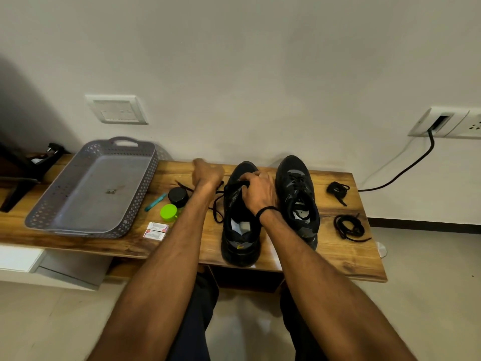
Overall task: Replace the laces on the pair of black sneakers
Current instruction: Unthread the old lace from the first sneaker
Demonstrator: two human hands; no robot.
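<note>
Two black sneakers stand side by side on a wooden table (338, 256). My right hand (256, 194) grips the tongue area of the left sneaker (240, 238). My left hand (205, 174) is raised to the left of that shoe and pulls a black lace (217, 207) that trails over the table beside it. The right sneaker (296, 196) still has its lace threaded. Two loose black lace bundles lie at the right, one further back (337, 191) and one nearer (348, 227).
A grey perforated basket (46, 217) sits at the left. Near it lie a black round tin (178, 196), a green lid (168, 212), a teal pen (155, 201) and two small boxes (156, 231). A black cable (406, 170) runs from the wall socket.
</note>
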